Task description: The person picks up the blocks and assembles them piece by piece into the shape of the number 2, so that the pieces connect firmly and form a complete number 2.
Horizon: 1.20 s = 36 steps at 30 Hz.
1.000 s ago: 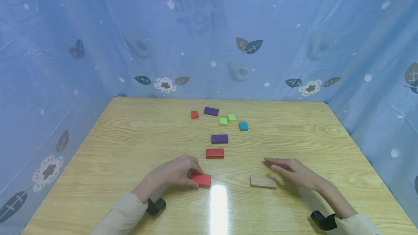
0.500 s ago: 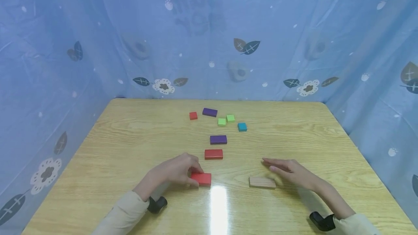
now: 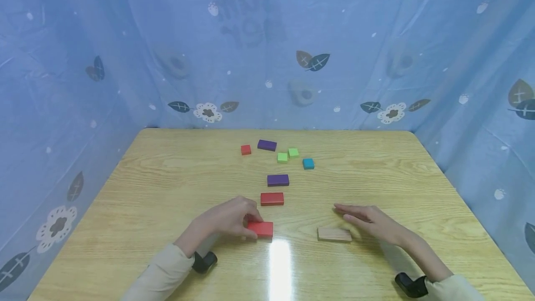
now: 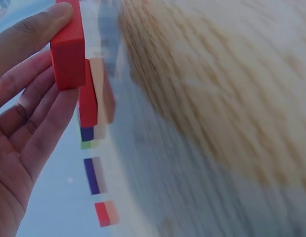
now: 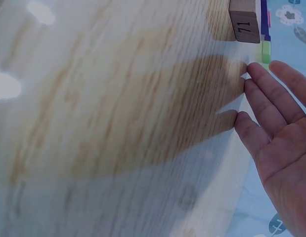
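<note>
My left hand (image 3: pixel 225 217) pinches a red rectangular block (image 3: pixel 261 229) between thumb and fingers, left of the table's middle. In the left wrist view, the thumb lies over this red block (image 4: pixel 68 49) and the fingers are under and behind it. My right hand (image 3: pixel 374 219) holds nothing; its fingers are extended, fingertips at the table. Just left of that hand lies a plain wooden block (image 3: pixel 334 234). The right wrist view shows dark number marks on the end of the wooden block (image 5: pixel 243 22), beyond the fingertips.
Behind the held block lie another red block (image 3: pixel 272 199) and a purple block (image 3: pixel 277 180). Farther back are a second purple block (image 3: pixel 267 145), a small red block (image 3: pixel 245 150), two green blocks (image 3: pixel 282 158) and a blue block (image 3: pixel 308 164). A blue curtain (image 3: pixel 267 50) surrounds the table.
My left hand has shifted slightly right with the red block in its grip. The whole head view has drifted a little; the right hand stays beside the wooden block.
</note>
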Each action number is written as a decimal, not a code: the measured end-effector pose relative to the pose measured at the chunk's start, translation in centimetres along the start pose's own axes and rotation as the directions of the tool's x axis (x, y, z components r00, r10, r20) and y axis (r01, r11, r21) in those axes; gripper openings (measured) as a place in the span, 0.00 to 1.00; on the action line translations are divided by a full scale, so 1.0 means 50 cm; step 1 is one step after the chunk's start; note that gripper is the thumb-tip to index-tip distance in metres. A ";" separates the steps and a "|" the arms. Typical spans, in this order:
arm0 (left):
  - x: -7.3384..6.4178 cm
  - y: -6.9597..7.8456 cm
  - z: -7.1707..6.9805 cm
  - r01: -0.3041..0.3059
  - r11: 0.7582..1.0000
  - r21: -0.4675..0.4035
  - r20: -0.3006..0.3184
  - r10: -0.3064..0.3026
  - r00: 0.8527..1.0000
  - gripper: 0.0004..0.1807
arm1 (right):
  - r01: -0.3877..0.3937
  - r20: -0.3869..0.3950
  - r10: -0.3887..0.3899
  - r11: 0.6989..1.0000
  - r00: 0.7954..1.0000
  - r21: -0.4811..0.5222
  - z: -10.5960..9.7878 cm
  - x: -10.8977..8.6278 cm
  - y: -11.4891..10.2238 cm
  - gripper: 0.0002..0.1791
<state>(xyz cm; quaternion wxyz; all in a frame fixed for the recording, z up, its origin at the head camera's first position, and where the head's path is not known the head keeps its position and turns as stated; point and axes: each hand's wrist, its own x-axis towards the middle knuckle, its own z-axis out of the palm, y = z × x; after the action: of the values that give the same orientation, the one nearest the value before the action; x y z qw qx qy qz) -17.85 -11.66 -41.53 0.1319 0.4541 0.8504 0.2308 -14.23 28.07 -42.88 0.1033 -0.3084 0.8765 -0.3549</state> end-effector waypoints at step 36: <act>0.039 0.012 0.007 -0.012 0.999 0.051 0.004 0.012 1.000 0.18 | 0.021 -0.003 -0.021 1.000 1.000 0.000 0.002 0.000 0.000 0.21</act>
<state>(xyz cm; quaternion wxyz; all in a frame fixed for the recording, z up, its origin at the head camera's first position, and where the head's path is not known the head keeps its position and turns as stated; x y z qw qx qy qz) -18.36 -9.65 -41.54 0.1203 0.4629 0.8530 0.2090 -14.17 28.02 -42.98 0.0981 -0.3171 0.8734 -0.3564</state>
